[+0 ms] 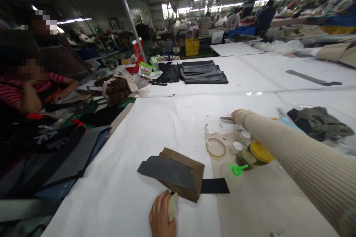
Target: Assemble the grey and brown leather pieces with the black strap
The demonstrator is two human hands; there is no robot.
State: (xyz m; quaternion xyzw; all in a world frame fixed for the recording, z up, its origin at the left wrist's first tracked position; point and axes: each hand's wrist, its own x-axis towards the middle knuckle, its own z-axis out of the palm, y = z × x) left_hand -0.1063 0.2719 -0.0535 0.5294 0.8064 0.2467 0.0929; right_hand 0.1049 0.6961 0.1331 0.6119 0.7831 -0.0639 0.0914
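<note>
My left hand (161,213) is closed at the bottom centre, just below a brown fabric panel (198,181). Something pale yellow (172,206) lies at its thumb side, perhaps a cover or a scrap. A bit of black shows at the fingertips; what they hold is unclear. A dark grey shaped piece (167,170) rests on the brown panel, and a black strip (215,186) sticks out to the right. My right arm reaches forward in a ribbed cream sleeve. My right hand (237,114), mostly hidden by the cuff, is closed on a thin brownish tool (226,119).
By my right arm stand a yellow-lidded jar (247,157), small white-lidded pots (236,147), a bright green spout (237,169) and a tape ring (216,147). Black strips (204,73) are stacked farther back. People sit at the left and work in the background.
</note>
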